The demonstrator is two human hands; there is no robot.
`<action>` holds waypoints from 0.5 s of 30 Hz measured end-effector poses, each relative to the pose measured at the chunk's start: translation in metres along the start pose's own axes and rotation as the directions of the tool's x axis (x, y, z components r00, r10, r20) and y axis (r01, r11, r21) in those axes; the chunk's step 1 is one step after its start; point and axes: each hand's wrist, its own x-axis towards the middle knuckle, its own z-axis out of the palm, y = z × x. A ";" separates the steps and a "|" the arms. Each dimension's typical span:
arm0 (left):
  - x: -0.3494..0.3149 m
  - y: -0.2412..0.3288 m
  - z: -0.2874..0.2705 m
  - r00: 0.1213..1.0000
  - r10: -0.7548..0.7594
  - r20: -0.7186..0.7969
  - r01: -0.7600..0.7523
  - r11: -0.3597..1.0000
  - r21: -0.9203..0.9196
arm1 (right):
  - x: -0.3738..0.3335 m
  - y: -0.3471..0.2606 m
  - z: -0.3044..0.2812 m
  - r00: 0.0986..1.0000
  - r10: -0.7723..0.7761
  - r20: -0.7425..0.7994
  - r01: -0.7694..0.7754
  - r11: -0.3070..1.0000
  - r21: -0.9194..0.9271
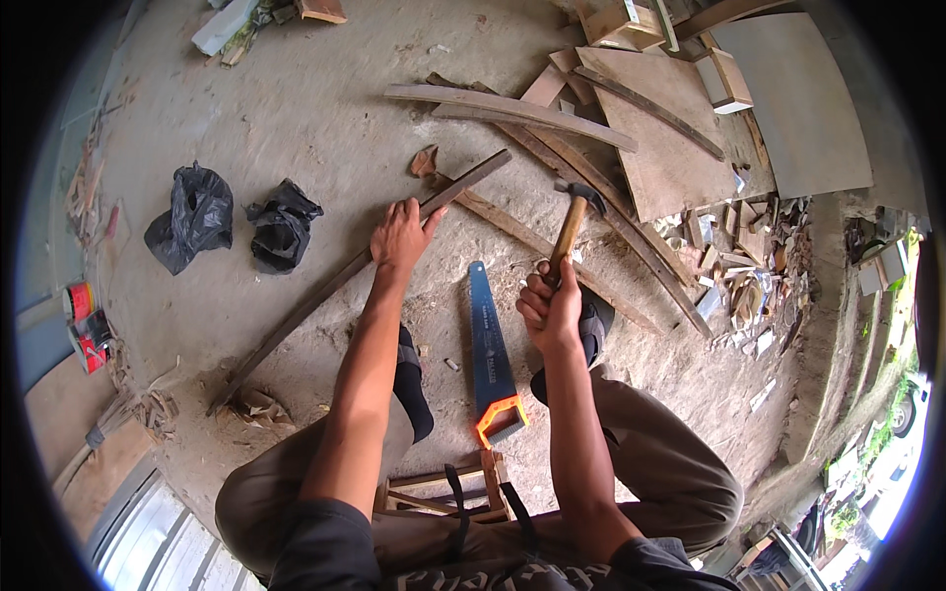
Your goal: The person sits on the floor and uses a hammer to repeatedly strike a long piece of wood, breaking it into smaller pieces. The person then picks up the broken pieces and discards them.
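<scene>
One wooden strip [305, 317] spanned twelve to eight o'clock, the left hand [397, 236] closed over it; the right hand [552, 310] gripped a hammer [570, 231] near two. Steadying seemed underway; the next move presumably needed careful aim.

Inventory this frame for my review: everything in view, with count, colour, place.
hammer: one, brown handle, dark head, in right hand
wooden strip: one, brown, under left hand
handsaw: one, blue and orange, between feet
plastic bags: two, black, left
timber lengths: several, brown, upper centre
flat boards: two, brown and grey, upper right
boxlike pieces: several, brown and pale, upper right
scraps: many, mixed colours, right
containers: about two, red and black, left edge
wooden frame: one, brown, between legs
hands: two, bare, centre
feet: two, dark footwear, centre
legs: two, brownish trousers, bottom
</scene>
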 end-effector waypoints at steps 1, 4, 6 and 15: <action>0.002 0.000 0.002 1.000 -0.001 0.001 0.001 1.000 0.006 | 0.000 0.010 0.008 0.993 -0.071 -0.093 0.066 0.996 -0.058; 0.000 -0.002 0.006 1.000 -0.011 0.007 0.011 1.000 0.001 | -0.008 0.036 0.005 0.929 0.368 -0.028 -0.366 0.910 -0.196; 0.000 -0.003 0.004 1.000 -0.011 0.008 0.011 1.000 -0.006 | -0.013 0.047 0.003 0.949 0.314 -0.033 -0.315 0.934 -0.167; 0.002 -0.001 0.005 1.000 -0.002 -0.012 0.002 1.000 -0.001 | -0.018 0.031 0.006 0.986 0.150 -0.071 -0.162 0.959 -0.234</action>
